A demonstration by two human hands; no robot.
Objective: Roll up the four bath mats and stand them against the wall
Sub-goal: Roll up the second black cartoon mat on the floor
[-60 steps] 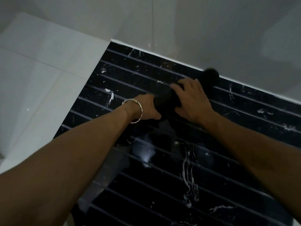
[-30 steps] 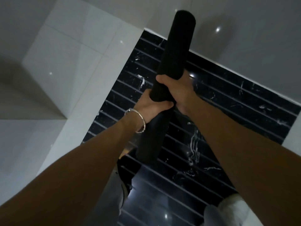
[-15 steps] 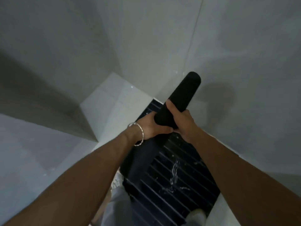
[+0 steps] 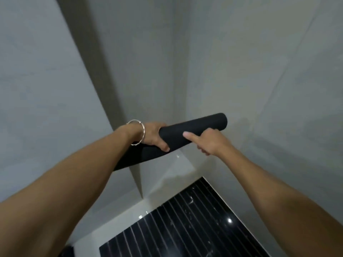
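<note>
Both hands hold one rolled mat (image 4: pixel 194 127) up in the air. The left hand (image 4: pixel 154 135) wraps round the roll near its middle, with the thumb across the front and the fingers hidden behind it. A thin metal bracelet (image 4: pixel 139 133) sits on that wrist. The right hand (image 4: pixel 208 143) grips just beside the left, toward the higher end. Its thumb lies flat along the front of the roll and its other fingers curl underneath.

The mat is black, tightly rolled and tilted. Its upper end points toward the right wall, and whether it touches that wall cannot be told. Its lower end runs down behind the left forearm and is partly hidden.

Nearest the camera, two bare forearms reach in from the bottom corners. Below and between them lies a black floor panel (image 4: pixel 185 229) with thin pale stripes and white flecks, and a spot of light shines on its gloss. White tiles (image 4: pixel 172 175) border its far and left sides. Beyond them, pale grey walls (image 4: pixel 259 71) meet in a corner, and a wall edge (image 4: pixel 104 71) juts out on the left behind the hands.
</note>
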